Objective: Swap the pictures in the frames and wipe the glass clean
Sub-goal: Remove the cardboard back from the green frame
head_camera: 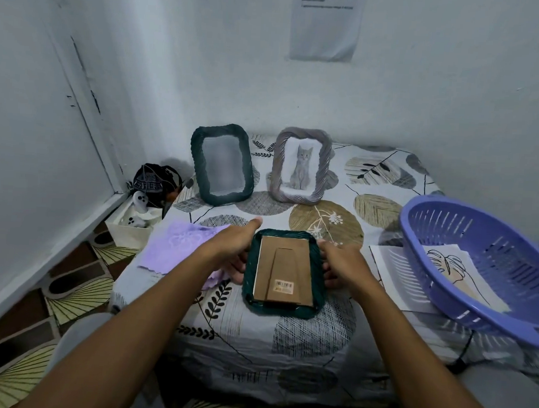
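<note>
A dark green frame (282, 310) lies face down in the middle of the table, its brown cardboard back (284, 272) up. My left hand (232, 249) grips its left edge and my right hand (341, 265) grips its right edge. At the back stand two frames: a dark green frame (221, 164) with no picture in it and a grey frame (301, 166) with a cat picture. A purple cloth (182, 247) lies left of my left hand. A leaf drawing (447, 265) lies at the right, partly inside the basket.
A purple plastic basket (485, 270) sits tilted at the table's right edge over white paper sheets (393, 274). The table (253, 338) wears a leaf-print cloth. A white box (127, 230) with a dark bag stands on the floor at the left, by the wall.
</note>
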Action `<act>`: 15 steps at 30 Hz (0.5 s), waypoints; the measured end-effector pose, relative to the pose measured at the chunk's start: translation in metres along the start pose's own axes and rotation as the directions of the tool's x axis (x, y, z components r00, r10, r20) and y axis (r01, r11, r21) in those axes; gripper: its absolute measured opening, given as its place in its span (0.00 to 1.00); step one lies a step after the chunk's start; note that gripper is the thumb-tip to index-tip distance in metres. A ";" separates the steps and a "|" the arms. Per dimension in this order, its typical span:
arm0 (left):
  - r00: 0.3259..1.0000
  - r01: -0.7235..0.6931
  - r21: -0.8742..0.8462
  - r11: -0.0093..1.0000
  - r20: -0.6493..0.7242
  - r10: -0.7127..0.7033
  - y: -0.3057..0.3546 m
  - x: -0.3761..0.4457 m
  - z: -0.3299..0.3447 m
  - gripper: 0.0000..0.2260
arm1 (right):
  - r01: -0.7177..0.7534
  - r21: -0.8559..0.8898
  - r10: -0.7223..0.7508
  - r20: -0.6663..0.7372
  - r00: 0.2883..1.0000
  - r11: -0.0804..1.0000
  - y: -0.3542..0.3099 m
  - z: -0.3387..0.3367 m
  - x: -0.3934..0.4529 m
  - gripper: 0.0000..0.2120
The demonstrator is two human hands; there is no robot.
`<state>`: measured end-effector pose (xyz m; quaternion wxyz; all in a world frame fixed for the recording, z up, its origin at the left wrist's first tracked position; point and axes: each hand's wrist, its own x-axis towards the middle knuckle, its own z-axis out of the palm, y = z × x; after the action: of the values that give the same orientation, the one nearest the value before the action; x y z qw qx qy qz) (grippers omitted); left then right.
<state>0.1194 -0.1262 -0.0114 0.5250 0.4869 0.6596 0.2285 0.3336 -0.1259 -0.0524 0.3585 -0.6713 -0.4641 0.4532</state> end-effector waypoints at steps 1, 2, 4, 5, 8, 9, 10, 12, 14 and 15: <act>1.000 -0.006 0.027 1.000 -0.009 0.006 -0.001 0.000 -0.002 0.29 | 0.005 -0.001 -0.005 -0.004 1.000 1.000 -0.001 0.002 0.000 0.19; 1.000 -0.012 0.048 0.999 -0.018 0.013 -0.001 0.001 -0.003 0.29 | 0.010 0.003 -0.010 -0.005 1.000 1.000 -0.002 0.004 -0.001 0.19; 1.000 -0.011 0.077 0.997 -0.027 0.014 -0.002 0.003 -0.006 0.28 | 0.029 -0.011 -0.029 -0.007 1.000 1.000 -0.002 0.006 -0.003 0.19; 1.000 -0.008 0.086 0.996 -0.029 0.011 -0.003 0.003 -0.007 0.28 | 0.043 -0.044 -0.043 -0.010 0.999 0.998 -0.002 0.008 -0.003 0.20; 0.998 -0.027 0.141 0.990 -0.050 0.035 -0.005 0.006 -0.006 0.29 | 0.106 -0.253 -0.113 -0.011 0.994 0.962 0.000 0.017 -0.006 0.29; 0.996 -0.048 0.186 0.981 -0.063 0.061 -0.006 0.007 -0.004 0.29 | 0.112 -0.336 -0.121 -0.007 0.993 0.935 0.001 0.021 -0.008 0.31; 0.992 -0.076 0.251 0.965 -0.076 0.098 -0.009 0.008 -0.002 0.29 | 0.115 -0.399 -0.129 -0.010 0.992 0.910 0.002 0.024 -0.009 0.32; 0.979 -0.123 0.413 0.902 -0.101 0.179 -0.015 0.011 0.001 0.27 | 0.107 -0.485 -0.140 -0.032 0.990 0.868 0.002 0.028 -0.014 0.32; 0.967 -0.117 0.522 0.845 -0.135 0.217 -0.021 0.013 0.004 0.27 | 0.096 -0.537 -0.153 -0.061 0.986 0.838 0.002 0.031 -0.019 0.30; 0.962 -0.113 0.545 0.831 -0.148 0.229 -0.023 0.013 0.005 0.29 | 0.088 -0.556 -0.156 -0.077 0.985 0.827 0.002 0.033 -0.021 0.29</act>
<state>0.1148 -0.1249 -0.0379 0.2753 0.6438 0.7015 0.1327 0.3001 -0.1448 -0.0591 0.2057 -0.7407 -0.5944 0.2359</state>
